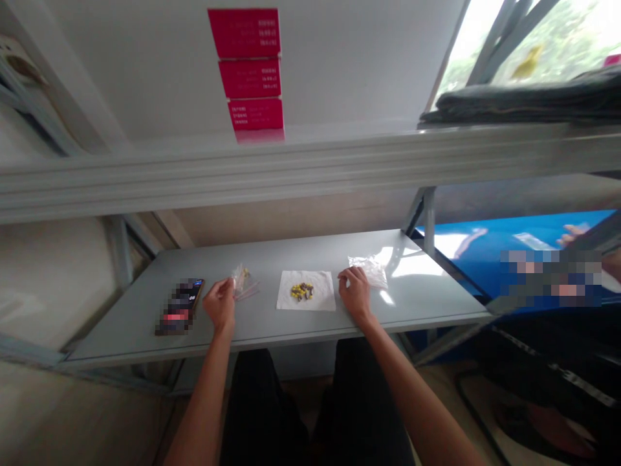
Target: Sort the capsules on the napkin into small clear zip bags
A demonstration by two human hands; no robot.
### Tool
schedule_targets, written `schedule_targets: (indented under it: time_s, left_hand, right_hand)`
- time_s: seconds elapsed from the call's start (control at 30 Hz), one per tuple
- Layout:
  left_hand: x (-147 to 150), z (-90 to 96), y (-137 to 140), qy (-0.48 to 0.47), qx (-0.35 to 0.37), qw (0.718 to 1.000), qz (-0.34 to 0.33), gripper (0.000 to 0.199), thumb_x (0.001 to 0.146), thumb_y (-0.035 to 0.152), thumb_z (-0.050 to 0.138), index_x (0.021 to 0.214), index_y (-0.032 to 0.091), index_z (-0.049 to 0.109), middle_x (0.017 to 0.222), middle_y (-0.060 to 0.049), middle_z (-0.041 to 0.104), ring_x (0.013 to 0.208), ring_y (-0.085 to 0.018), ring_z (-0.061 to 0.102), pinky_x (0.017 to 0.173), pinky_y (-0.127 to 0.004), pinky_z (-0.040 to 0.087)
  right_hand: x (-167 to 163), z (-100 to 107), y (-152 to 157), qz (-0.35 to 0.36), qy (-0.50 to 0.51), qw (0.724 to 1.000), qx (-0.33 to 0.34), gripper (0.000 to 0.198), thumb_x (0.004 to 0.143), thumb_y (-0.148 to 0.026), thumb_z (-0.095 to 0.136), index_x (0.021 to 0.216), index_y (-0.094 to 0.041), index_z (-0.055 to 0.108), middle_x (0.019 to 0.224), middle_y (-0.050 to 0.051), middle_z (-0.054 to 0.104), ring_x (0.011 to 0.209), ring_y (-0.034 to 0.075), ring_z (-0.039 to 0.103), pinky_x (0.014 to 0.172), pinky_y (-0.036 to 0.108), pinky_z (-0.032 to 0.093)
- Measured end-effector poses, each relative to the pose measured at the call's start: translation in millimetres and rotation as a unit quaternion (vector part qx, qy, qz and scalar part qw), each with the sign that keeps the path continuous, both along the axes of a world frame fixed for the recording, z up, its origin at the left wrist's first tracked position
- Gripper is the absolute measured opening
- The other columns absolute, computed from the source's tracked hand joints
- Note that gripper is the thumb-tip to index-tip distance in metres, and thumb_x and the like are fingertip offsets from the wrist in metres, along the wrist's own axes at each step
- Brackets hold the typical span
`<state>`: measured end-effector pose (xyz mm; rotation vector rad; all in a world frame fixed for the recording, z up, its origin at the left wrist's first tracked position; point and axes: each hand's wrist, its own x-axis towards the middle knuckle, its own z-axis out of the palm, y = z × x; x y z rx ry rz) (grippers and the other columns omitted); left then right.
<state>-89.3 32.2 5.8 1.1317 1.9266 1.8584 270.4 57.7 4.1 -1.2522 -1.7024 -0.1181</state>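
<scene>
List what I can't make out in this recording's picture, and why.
All in the head view:
Left hand: its curled shape hides what, if anything, its grip holds.
Phone: screen mostly pixelated.
Red panels: print too small and blurred to read.
Clear bag: glare and the right hand obscure its contents.
Yellow-and-dark pieces: too small to identify.

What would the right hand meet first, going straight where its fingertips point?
Probably the white paper, just left of the right hand; I can't tell if the hand would pass above it.

Two bare hands [356, 294], two bare forearms [208, 395], and dark, black-looking trousers [371, 401] below.
</scene>
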Motion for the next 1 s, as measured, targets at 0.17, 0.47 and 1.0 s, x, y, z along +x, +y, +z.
schedule_targets:
  time_s: [0.17,0.47,1.0]
  left_hand:
    - [-10.1,14.7,-10.8,0.327,-0.069,0.942,-0.023,0.031,0.089,0.041,0.057,0.09,0.019,0.079,0.091,-0.012,0.075,0.089,-0.027,0.067,0.079,-0.036,0.051]
    - [-7.5,9.2,-11.4,0.289,-0.143,0.947,-0.011,0.025,0.086,0.037,0.058,0.089,0.021,0.078,0.089,-0.011,0.078,0.083,-0.028,0.07,0.073,-0.035,0.05]
    - [95.0,-2.6,-19.9,-0.136,0.066,0.962,-0.227,0.036,0.074,0.038,0.081,0.099,0.016,0.066,0.082,-0.004,0.071,0.066,-0.014,0.067,0.059,-0.023,0.054]
  right_hand:
    - [-1.0,-1.8,0.5,0.002,0.001,1.0,-0.017,0.024,0.086,-0.005,0.05,0.072,-0.02,0.062,0.079,0.006,0.063,0.085,0.022,0.053,0.08,0.034,0.043]
    - [-1.6,-5.3,2.2,0.008,-0.009,0.999,-0.032,0.025,0.085,-0.005,0.05,0.069,-0.02,0.062,0.076,0.006,0.061,0.083,0.022,0.053,0.078,0.033,0.042]
    - [-40.3,15.6,-17.8,0.175,-0.038,0.982,-0.065,0.022,0.085,-0.005,0.052,0.089,-0.018,0.069,0.09,0.007,0.068,0.088,0.02,0.058,0.082,0.03,0.044]
